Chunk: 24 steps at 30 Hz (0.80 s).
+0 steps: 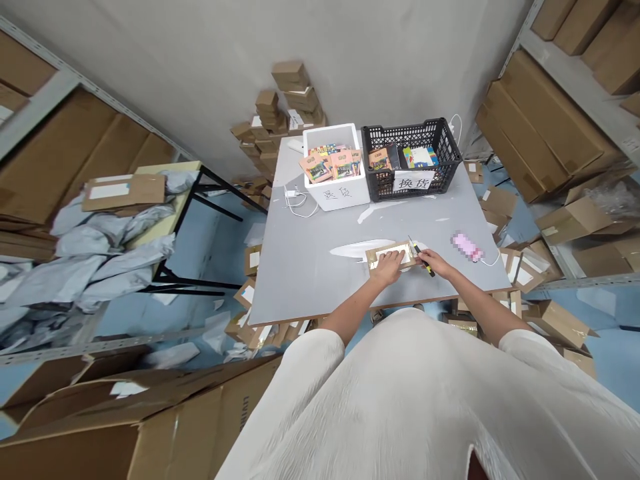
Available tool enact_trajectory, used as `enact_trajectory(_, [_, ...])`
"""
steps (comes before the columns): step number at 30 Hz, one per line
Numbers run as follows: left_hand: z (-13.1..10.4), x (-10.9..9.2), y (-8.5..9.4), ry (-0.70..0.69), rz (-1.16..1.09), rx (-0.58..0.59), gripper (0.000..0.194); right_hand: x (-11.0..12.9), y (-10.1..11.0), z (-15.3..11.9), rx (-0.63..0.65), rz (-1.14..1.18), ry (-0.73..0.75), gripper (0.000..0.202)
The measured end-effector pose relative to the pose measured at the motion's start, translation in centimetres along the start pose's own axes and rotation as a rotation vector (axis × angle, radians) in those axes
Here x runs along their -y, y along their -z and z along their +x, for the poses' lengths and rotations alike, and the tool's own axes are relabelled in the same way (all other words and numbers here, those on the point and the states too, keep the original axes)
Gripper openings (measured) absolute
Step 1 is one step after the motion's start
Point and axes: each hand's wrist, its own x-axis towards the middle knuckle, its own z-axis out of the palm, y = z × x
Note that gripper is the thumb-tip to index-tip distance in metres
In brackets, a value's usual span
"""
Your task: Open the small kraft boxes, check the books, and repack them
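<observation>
A small cardboard box [373, 256] with a white label lies near the front of the grey table [300, 267]. My left hand [389, 268] rests on top of it, fingers stretched across the label. In my right hand [434, 262] is a yellow and black utility knife [417, 249], the fingers closed around it. Its thin blade points away from me, at the right end of the box. The contact between blade and cardboard is too small to make out.
A white foam box [340, 193] and a black plastic crate [380, 183], both holding booklets, stand at the table's back. A pink phone [467, 247] lies right, on a cable. Grey parcels [115, 227] cover a side table. Cartons crowd the floor and shelves.
</observation>
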Motion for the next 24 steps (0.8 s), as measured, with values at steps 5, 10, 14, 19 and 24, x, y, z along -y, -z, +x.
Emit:
enact_trajectory(5, [0.2,-1.1,-0.5,0.032,0.062,-0.013,0.063,0.1,0.5,-0.5,0.091,0.005,-0.063,0.029])
enact_trajectory(10, [0.6,-0.8,-0.9,0.021,0.079,-0.022,0.066,0.0,3.6,-0.7,0.038,-0.285,0.033,0.032])
enact_trajectory(14, [0.7,0.2,-1.4,0.001,0.104,-0.022,0.069,0.5,6.1,-0.8,0.091,-0.415,0.146,0.034])
enact_trajectory(19, [0.5,1.2,-2.1,-0.027,0.097,-0.043,0.071,1.7,6.7,-0.2,0.161,-0.704,0.262,0.034])
enact_trajectory(24, [0.4,1.5,-2.6,-0.036,0.091,-0.072,0.073,2.7,5.0,1.1,0.138,-0.967,0.278,0.036])
